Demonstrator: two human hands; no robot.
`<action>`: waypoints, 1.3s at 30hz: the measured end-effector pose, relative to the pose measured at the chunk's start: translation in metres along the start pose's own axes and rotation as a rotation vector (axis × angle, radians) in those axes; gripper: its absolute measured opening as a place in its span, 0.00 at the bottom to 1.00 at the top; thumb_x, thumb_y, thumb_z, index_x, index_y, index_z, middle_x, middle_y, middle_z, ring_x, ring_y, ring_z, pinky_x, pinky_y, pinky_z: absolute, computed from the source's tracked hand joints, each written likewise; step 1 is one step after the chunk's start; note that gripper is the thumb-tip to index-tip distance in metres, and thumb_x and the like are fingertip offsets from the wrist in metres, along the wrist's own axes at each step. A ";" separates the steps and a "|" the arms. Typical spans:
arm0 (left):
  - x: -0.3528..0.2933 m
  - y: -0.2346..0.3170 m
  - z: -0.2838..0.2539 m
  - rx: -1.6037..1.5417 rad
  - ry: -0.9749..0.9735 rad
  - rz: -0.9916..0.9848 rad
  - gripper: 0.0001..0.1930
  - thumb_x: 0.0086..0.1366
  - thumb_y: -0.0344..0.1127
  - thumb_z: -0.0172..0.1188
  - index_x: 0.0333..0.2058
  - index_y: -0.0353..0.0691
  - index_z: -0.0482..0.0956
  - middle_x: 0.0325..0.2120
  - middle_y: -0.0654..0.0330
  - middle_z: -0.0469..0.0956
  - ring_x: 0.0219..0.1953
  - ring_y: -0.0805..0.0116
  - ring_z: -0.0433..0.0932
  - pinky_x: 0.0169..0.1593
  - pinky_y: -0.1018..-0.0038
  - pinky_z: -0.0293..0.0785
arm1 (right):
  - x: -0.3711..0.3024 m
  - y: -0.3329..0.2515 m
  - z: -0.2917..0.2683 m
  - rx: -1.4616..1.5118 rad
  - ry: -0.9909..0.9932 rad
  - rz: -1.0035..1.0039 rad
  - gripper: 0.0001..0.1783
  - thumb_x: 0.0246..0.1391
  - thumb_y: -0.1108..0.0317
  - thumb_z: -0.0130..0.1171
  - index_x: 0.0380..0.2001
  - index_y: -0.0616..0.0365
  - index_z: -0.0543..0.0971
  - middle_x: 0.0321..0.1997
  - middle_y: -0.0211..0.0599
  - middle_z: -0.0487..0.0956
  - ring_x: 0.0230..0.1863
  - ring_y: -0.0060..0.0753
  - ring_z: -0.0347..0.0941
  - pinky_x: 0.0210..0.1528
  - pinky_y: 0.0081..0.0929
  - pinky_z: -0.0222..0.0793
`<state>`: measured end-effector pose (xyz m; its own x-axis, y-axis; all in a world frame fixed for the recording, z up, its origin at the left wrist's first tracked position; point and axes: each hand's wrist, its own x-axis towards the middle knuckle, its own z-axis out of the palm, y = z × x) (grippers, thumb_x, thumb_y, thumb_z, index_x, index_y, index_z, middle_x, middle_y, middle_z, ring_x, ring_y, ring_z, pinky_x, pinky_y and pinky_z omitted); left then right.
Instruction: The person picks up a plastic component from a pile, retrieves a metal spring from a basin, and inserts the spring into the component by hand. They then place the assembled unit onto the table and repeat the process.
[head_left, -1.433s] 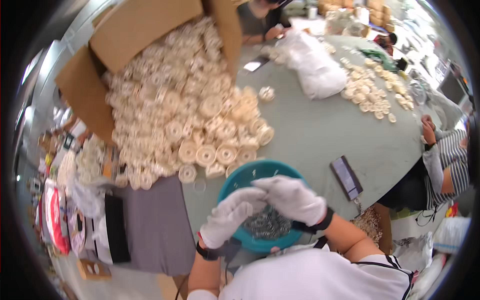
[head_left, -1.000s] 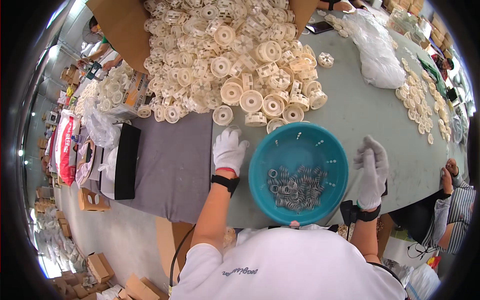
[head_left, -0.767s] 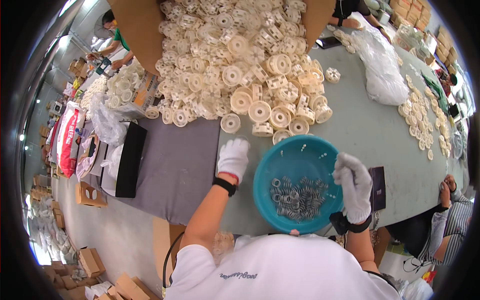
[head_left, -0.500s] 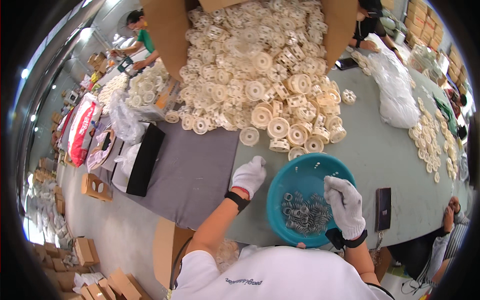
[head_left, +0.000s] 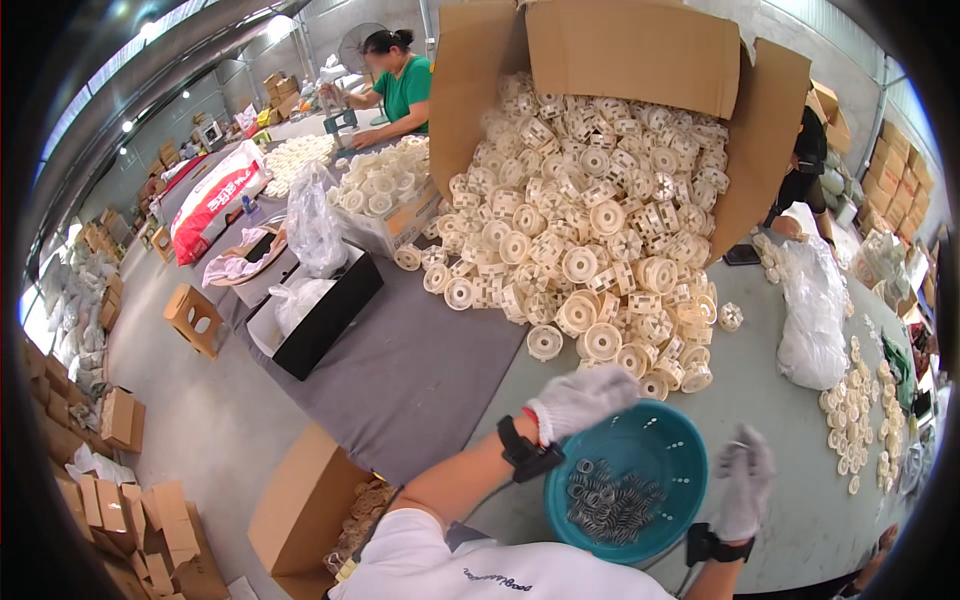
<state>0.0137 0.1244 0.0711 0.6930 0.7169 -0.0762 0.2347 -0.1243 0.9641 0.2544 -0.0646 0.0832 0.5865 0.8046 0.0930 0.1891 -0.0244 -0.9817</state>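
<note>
A teal plastic basin [head_left: 690,440] stands in front of me, with a heap of small metal coil springs [head_left: 612,505] in its bottom. My left hand [head_left: 588,402], in a white knit glove, reaches over the basin's far left rim, and motion blurs its fingers. Just right of the basin, my right hand [head_left: 745,485], gloved alike, is raised with curled fingers pressed together; whatever they may hold is too small to make out. Beyond my hands lies a large pile of cream plastic wheel-shaped parts [head_left: 600,240], spilling from a tipped cardboard box [head_left: 635,50].
At right, a clear plastic bag [head_left: 810,320] lies beside scattered cream parts [head_left: 850,410]. A black open box [head_left: 330,315] with plastic bags stands on the grey cloth [head_left: 420,370] at left. A cardboard box [head_left: 300,500] sits low by my left arm. A person in green [head_left: 405,95] works further back.
The view has shifted up and left. My left hand has moved right, over the basin's far rim. My right hand has left the space above the basin and is now beside its right edge.
</note>
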 end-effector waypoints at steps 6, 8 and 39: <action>0.040 -0.096 -0.059 0.899 0.471 -0.107 0.28 0.56 0.52 0.63 0.53 0.47 0.72 0.57 0.52 0.67 0.61 0.51 0.65 0.62 0.58 0.61 | 0.000 0.112 -0.161 -0.823 0.535 -0.130 0.34 0.61 0.71 0.51 0.70 0.63 0.60 0.71 0.51 0.62 0.72 0.46 0.57 0.72 0.38 0.53; 0.041 -0.127 -0.060 0.961 0.543 -0.099 0.27 0.55 0.50 0.63 0.52 0.47 0.73 0.57 0.52 0.68 0.61 0.50 0.66 0.62 0.58 0.62 | -0.012 0.112 -0.158 -0.831 0.667 -0.045 0.34 0.62 0.69 0.51 0.70 0.64 0.59 0.73 0.52 0.61 0.74 0.49 0.55 0.74 0.39 0.50; -0.071 -0.011 0.086 -0.133 -0.013 -0.141 0.22 0.61 0.46 0.66 0.50 0.42 0.75 0.43 0.57 0.80 0.47 0.66 0.79 0.53 0.71 0.72 | -0.061 0.019 0.067 -0.152 -0.289 -0.099 0.18 0.69 0.70 0.50 0.58 0.67 0.74 0.55 0.44 0.79 0.55 0.34 0.74 0.60 0.29 0.68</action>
<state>0.0210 0.0159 0.0439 0.6687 0.7117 -0.2154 0.2385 0.0691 0.9687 0.1693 -0.0745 0.0476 0.3156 0.9420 0.1144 0.3625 -0.0083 -0.9320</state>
